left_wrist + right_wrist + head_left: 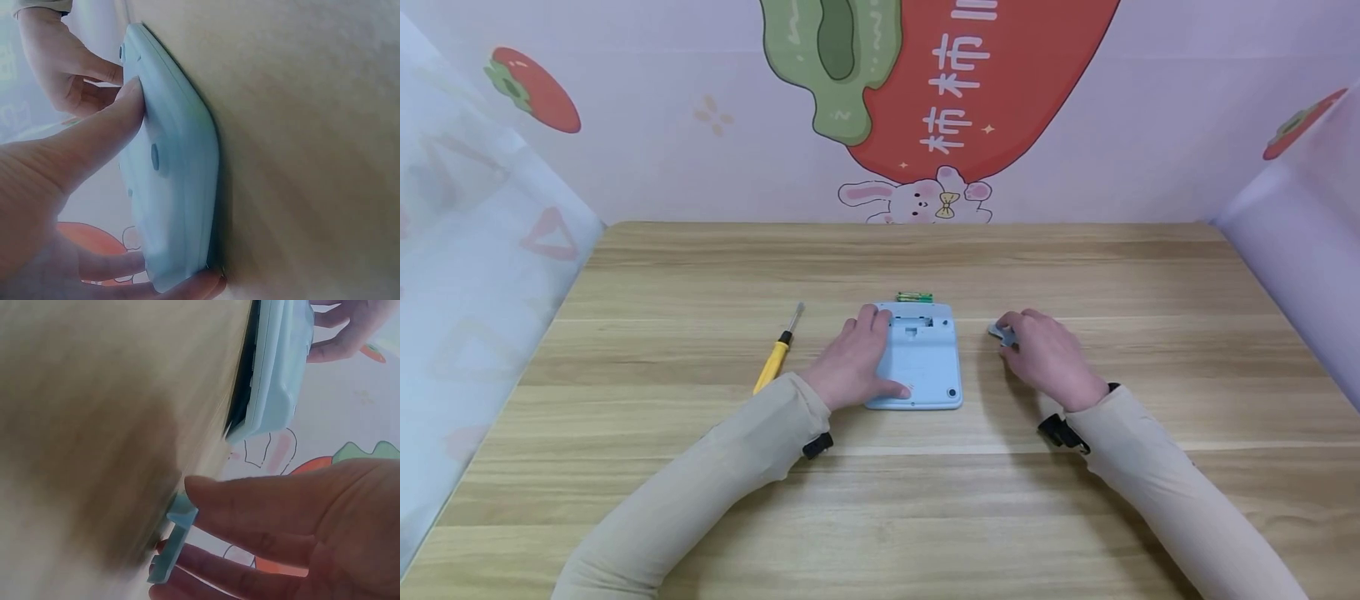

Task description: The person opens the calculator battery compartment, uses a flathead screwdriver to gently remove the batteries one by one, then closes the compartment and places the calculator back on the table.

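Head view only: open battery slot (pixel 912 322) in the blue device (pixel 928 367), which lies mid-way across the table (pixel 925 517); batteries (pixel 915 297) at its 12 o'clock, screwdriver (pixel 778 350) at 9. Right wrist view only: stepped profile of the blue cover (pixel 174 544). Left hand (pixel 853 358) grips the device, thumb toward 6 o'clock, fingertips toward 11. Right hand (pixel 1051 354), at 3 o'clock, pinches the cover

wood-grain table (pixel 887 492), pale lilac backdrop (pixel 737 175), big red cartoon fruit (pixel 1018 83), white rabbit (pixel 907 201) with yellow bow (pixel 948 205)
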`<state>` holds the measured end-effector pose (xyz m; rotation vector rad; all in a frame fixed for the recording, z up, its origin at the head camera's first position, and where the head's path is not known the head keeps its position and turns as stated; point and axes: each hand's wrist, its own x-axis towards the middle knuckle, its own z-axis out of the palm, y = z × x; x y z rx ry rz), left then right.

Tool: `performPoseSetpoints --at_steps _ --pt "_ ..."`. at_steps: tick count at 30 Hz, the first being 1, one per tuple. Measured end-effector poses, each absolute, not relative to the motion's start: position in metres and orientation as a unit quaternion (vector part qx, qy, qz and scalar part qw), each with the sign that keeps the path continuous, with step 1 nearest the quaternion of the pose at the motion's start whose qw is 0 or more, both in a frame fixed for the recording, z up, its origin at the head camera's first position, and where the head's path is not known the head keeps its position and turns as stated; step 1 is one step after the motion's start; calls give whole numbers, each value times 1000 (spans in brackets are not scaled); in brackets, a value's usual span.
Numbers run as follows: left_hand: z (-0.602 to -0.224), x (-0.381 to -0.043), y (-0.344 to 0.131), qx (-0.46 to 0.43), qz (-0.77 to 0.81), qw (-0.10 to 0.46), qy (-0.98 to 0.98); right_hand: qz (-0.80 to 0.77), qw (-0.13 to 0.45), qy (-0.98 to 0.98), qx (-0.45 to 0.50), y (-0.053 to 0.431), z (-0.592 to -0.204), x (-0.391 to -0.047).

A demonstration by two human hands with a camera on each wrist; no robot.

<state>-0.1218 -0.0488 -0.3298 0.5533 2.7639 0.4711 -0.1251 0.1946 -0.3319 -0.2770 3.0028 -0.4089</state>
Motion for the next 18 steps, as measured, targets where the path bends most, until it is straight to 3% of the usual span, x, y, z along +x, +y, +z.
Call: performPoseSetpoints --at_steps 18 --pt "-330 -121 -48 189 161 141 958 -144 46 984 -95 193 -330 -126"
